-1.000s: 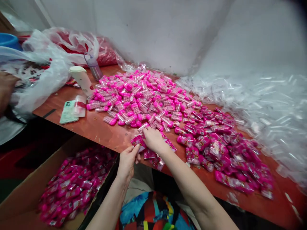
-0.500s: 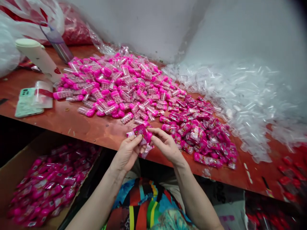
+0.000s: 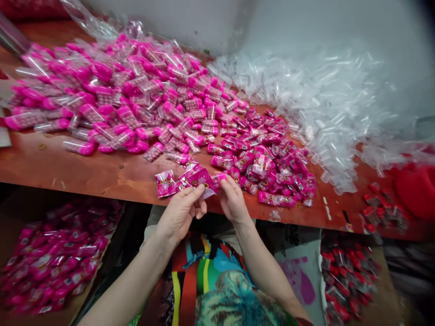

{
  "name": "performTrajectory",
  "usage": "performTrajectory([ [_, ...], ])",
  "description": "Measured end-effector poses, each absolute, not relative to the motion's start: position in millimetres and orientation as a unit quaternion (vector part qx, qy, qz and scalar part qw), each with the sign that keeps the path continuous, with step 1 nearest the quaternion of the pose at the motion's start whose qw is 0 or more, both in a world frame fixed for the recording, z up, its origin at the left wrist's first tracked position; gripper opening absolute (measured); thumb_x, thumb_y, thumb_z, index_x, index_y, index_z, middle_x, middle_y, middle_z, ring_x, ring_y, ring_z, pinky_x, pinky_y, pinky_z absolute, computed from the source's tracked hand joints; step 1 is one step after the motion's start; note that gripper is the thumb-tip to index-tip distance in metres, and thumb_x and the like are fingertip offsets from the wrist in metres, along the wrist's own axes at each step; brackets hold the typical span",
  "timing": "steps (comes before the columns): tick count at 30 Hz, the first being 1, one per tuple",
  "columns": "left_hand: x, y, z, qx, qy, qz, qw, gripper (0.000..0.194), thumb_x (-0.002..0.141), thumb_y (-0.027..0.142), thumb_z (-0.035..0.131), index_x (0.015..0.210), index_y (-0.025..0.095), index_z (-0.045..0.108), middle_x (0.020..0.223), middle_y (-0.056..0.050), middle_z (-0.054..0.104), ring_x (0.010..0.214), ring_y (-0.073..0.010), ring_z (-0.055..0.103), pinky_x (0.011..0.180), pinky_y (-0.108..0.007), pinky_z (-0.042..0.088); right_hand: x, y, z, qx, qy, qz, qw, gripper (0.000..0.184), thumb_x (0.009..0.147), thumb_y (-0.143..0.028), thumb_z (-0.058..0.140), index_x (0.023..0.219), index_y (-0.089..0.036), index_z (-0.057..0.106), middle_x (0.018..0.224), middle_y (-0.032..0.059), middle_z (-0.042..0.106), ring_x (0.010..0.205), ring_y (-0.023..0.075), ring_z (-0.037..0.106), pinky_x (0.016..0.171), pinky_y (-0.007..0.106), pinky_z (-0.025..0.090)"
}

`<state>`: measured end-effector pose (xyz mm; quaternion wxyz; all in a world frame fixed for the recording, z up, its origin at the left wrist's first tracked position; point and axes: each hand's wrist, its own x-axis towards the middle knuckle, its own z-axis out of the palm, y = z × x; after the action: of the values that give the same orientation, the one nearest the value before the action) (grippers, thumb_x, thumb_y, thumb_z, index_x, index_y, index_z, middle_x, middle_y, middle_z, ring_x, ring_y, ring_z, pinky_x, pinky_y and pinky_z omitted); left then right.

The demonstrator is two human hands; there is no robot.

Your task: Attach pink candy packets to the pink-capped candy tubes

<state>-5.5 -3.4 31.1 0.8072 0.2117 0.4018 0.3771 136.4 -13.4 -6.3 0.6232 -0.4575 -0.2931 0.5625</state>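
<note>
My left hand [image 3: 183, 208] pinches a few flat printed pink wrappers [image 3: 193, 175] between thumb and fingers, just above the table's front edge. With its fingertips, my right hand [image 3: 235, 199] grips a small candy tube by its bright pink cap [image 3: 221, 176]. The tube's other end is at the right end of the wrappers; I cannot tell how far inside it lies. Beyond my hands spreads a large heap of unwrapped, pink-capped candy tubes [image 3: 125, 104]. Right of my right hand lies a pile of tubes in printed pink wrappers [image 3: 272, 167].
A mound of clear empty plastic tubes [image 3: 316, 99] lies against the wall on the red-brown table [image 3: 112, 179]. Below left, a cardboard box holds wrapped pink pieces [image 3: 57, 258]. Red-capped pieces [image 3: 350, 280] fill a box at lower right, near a red container [image 3: 416, 190].
The view has turned rightward and down, so the table's contents sit farther left. More wrapper now shows spread above my left hand. My right fingers have closed on the pink cap.
</note>
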Motion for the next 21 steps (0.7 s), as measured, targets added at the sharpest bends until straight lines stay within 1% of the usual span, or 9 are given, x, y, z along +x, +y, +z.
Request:
performTrajectory([
  [2, -5.6, -3.3, 31.1, 0.224, 0.43, 0.379, 0.789, 0.026, 0.081, 0.035, 0.073, 0.073, 0.013, 0.063, 0.051, -0.001, 0.056, 0.044, -0.0082, 0.046, 0.039, -0.018, 0.031, 138.3, -13.5, -5.0, -0.443, -0.235, 0.583, 0.639, 0.019, 0.084, -0.038, 0.067, 0.091, -0.021, 0.072, 0.086, 0.0005, 0.072, 0.078, 0.0139, 0.065, 0.078, 0.026, 0.054],
  [4, -4.3, -2.6, 28.8, 0.211, 0.445, 0.391, 0.777, 0.025, 0.078, 0.034, 0.076, 0.073, 0.013, 0.063, 0.053, -0.001, 0.057, 0.046, -0.0084, 0.047, 0.039, -0.018, 0.032, 141.4, -14.5, -3.8, -0.433, -0.203, 0.608, 0.634, 0.02, 0.083, -0.039, 0.068, 0.084, -0.019, 0.071, 0.084, 0.0016, 0.072, 0.071, 0.0127, 0.063, 0.068, 0.024, 0.053],
  [6, -1.8, -2.1, 24.7, 0.191, 0.452, 0.404, 0.772, 0.026, 0.074, 0.033, 0.079, 0.074, 0.012, 0.064, 0.057, 0.0, 0.057, 0.048, -0.008, 0.048, 0.04, -0.018, 0.033, 144.1, -17.0, -4.8, -0.428, -0.174, 0.631, 0.624, 0.022, 0.08, -0.04, 0.071, 0.081, -0.018, 0.068, 0.081, 0.0015, 0.071, 0.068, 0.0124, 0.063, 0.064, 0.024, 0.052],
  [9, 2.2, -3.3, 18.0, 0.172, 0.456, 0.414, 0.768, 0.027, 0.07, 0.032, 0.082, 0.074, 0.012, 0.064, 0.061, 0.001, 0.058, 0.049, -0.0067, 0.048, 0.04, -0.017, 0.032, 145.1, -23.5, -9.1, -0.425, -0.172, 0.646, 0.61, 0.023, 0.079, -0.038, 0.073, 0.074, -0.019, 0.061, 0.063, -0.0032, 0.061, 0.058, 0.0109, 0.058, 0.064, 0.026, 0.052],
  [10, 3.2, -4.0, 16.4, 0.171, 0.457, 0.414, 0.768, 0.027, 0.07, 0.032, 0.082, 0.073, 0.012, 0.064, 0.06, 0.001, 0.058, 0.048, -0.0064, 0.048, 0.04, -0.017, 0.032, 144.6, -25.9, -10.6, -0.428, -0.185, 0.644, 0.606, 0.022, 0.079, -0.036, 0.073, 0.075, -0.019, 0.06, 0.059, -0.005, 0.057, 0.054, 0.0101, 0.056, 0.063, 0.026, 0.051],
  [12, 4.7, -5.3, 14.6, 0.174, 0.458, 0.41, 0.769, 0.027, 0.07, 0.032, 0.082, 0.071, 0.012, 0.065, 0.058, 0.001, 0.057, 0.047, -0.0063, 0.048, 0.04, -0.017, 0.032, 142.6, -30.2, -12.6, -0.441, -0.215, 0.639, 0.592, 0.02, 0.078, -0.032, 0.075, 0.082, -0.019, 0.06, 0.055, -0.0073, 0.054, 0.051, 0.0089, 0.052, 0.059, 0.025, 0.049],
  [16, 7.3, -6.9, 14.4, 0.193, 0.454, 0.399, 0.773, 0.028, 0.068, 0.033, 0.082, 0.066, 0.011, 0.066, 0.053, 0.0, 0.056, 0.048, -0.0077, 0.049, 0.041, -0.017, 0.032, 137.5, -33.4, -13.3, -0.47, -0.231, 0.646, 0.555, 0.039, 0.072, -0.03, 0.08, 0.104, -0.018, 0.061, 0.06, -0.0074, 0.057, 0.053, 0.0084, 0.052, 0.056, 0.023, 0.045],
  [18, 8.5, -7.4, 13.4, 0.198, 0.463, 0.398, 0.767, 0.028, 0.066, 0.033, 0.082, 0.064, 0.011, 0.065, 0.05, 0.0, 0.054, 0.047, -0.0082, 0.049, 0.041, -0.018, 0.033, 135.3, -32.9, -13.0, -0.485, -0.226, 0.645, 0.546, 0.043, 0.071, -0.03, 0.08, 0.107, -0.017, 0.062, 0.064, -0.0063, 0.059, 0.054, 0.0076, 0.051, 0.056, 0.022, 0.044],
  [21, 9.6, -8.3, 9.0, 0.204, 0.484, 0.403, 0.75, 0.028, 0.064, 0.031, 0.083, 0.061, 0.011, 0.065, 0.049, 0.0, 0.054, 0.045, -0.0075, 0.047, 0.042, -0.019, 0.032, 133.1, -32.8, -11.2, -0.504, -0.227, 0.619, 0.557, 0.042, 0.07, -0.029, 0.081, 0.106, -0.018, 0.064, 0.069, -0.0055, 0.061, 0.055, 0.0066, 0.051, 0.055, 0.02, 0.043],
])
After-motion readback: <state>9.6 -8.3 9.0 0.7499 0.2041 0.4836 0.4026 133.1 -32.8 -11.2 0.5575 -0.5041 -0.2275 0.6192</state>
